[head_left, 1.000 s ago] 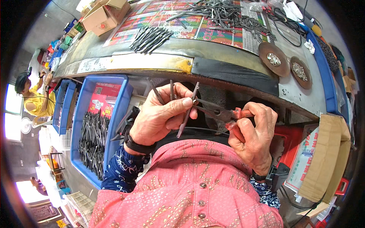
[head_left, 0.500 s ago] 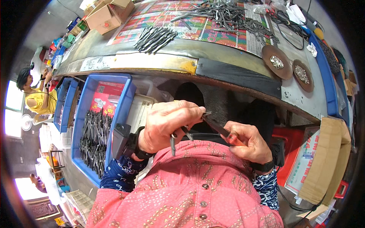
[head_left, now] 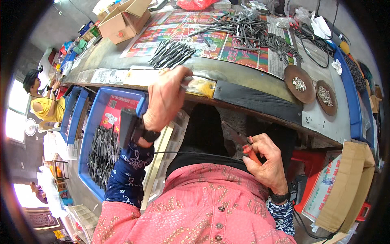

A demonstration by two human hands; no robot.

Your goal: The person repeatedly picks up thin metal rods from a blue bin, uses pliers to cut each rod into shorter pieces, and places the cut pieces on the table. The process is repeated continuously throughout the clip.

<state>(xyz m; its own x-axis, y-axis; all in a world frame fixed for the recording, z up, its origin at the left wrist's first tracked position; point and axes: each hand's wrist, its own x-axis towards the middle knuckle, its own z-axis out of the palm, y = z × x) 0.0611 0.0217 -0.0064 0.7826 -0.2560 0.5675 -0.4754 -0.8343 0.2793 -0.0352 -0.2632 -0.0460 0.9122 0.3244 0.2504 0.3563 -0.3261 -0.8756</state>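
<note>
My left hand (head_left: 164,97) reaches over the near edge of the worktable, just short of a bundle of slim black pieces (head_left: 172,54). Its fingers are curled and somewhat blurred; a greyish bit shows by the fingertips, but I cannot make it out. Low over my lap on the right, my right hand (head_left: 266,162) is closed round an orange-handled tool (head_left: 253,156). The tool's slim dark metal end points up and to the left. Two brown dishes of small shiny metal parts, a rounder one (head_left: 289,83) and an oval one (head_left: 318,91), lie on the table's right side.
Left of me stands a blue crate (head_left: 83,162) of black pieces (head_left: 101,156). A loose heap of black pieces (head_left: 250,30) covers the far table, near a cardboard box (head_left: 124,26). A person in yellow (head_left: 50,106) works at far left. Folded cardboard (head_left: 345,187) stands at right.
My left hand has left the tool's tip and moved up and left to the table edge. The dark strips hanging from it no longer show. My right hand keeps the tool, slightly lower.
</note>
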